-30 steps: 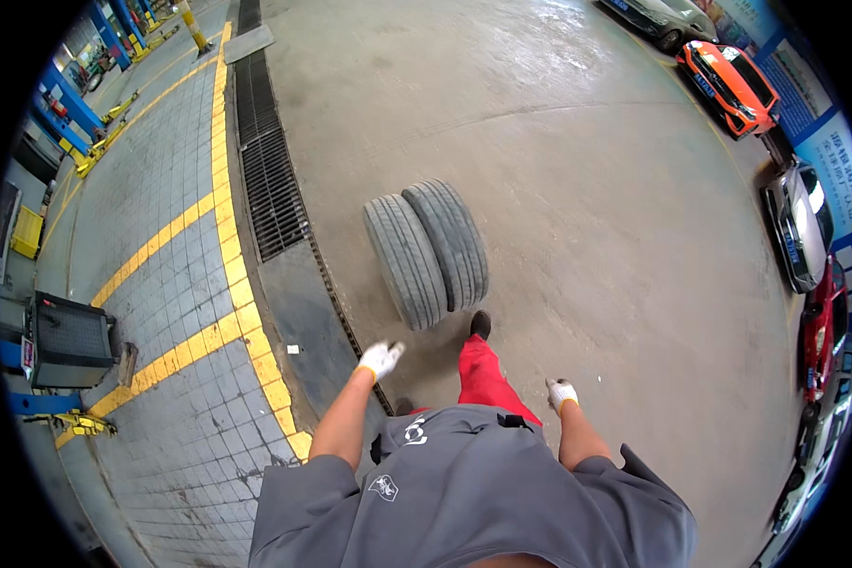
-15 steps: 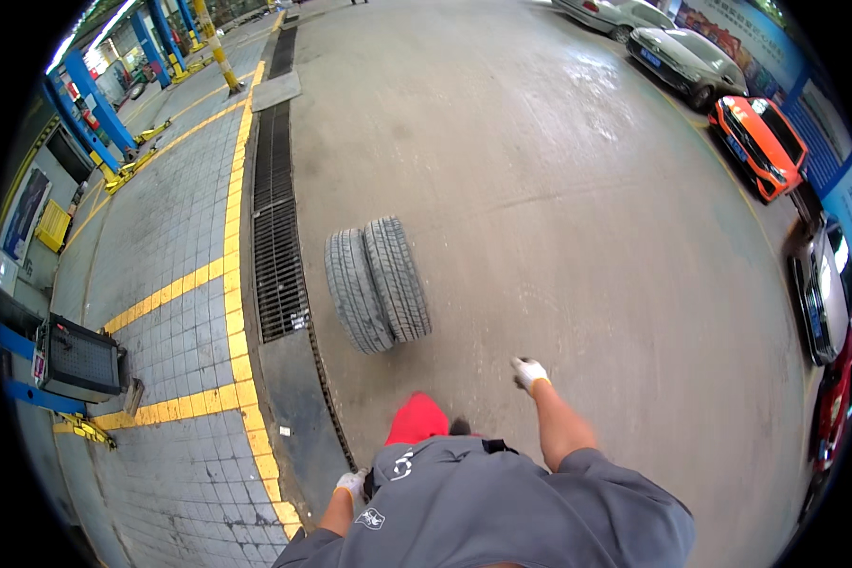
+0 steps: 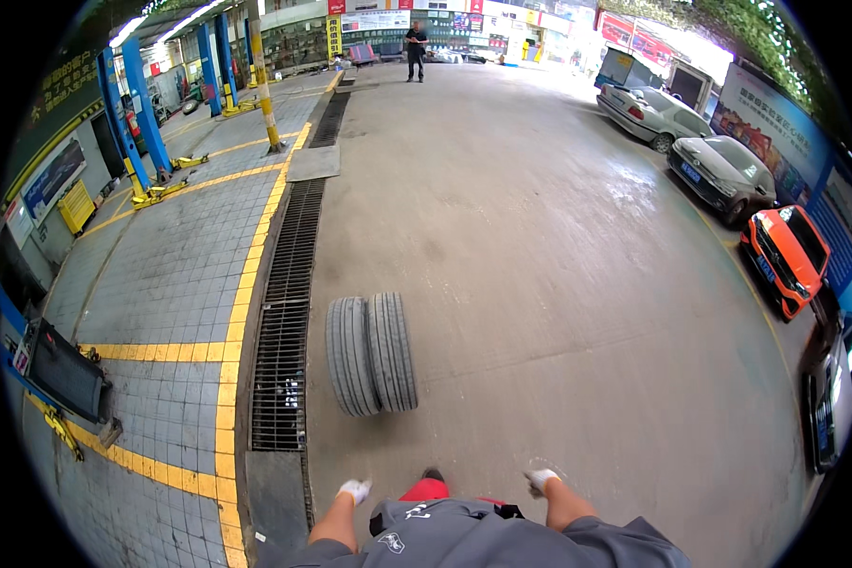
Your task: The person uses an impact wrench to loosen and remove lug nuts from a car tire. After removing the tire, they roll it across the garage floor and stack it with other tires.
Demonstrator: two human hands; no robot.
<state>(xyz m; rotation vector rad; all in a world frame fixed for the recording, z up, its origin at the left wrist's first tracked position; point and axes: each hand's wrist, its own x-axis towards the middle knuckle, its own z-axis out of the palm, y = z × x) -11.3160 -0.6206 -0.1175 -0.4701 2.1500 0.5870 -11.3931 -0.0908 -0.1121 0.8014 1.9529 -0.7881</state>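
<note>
Two tires stood on the bare floor [image 3: 540,312] ahead of the person, on their treads and close side by side, with a dark seam between them; whether they touched could not be told. The left tire [image 3: 350,355] was nearer the grate [image 3: 284,350], the right tire [image 3: 393,350] nearer the open middle of the floor. Both hands wore white gloves and were well apart from the tires. The left hand [image 3: 354,489] hung low, beyond the near side of the pair; it was blurred, so whether its fingers were spread or pressed together could not be told. The right hand [image 3: 541,480] was out to the right, its fingers pointing inward, and their exact set could not be told either. Between the hands a dark shoe [image 3: 432,473] showed beyond the grey shirt [image 3: 473,541]. Left of the grate ran a yellow line [image 3: 239,322], then grey tiles [image 3: 175,270] with a black cart [image 3: 64,374]. Along the right side stood an orange car [image 3: 786,260], a grey car [image 3: 727,175] and a silver car [image 3: 655,115]. Another person [image 3: 416,52] stood far ahead.
</note>
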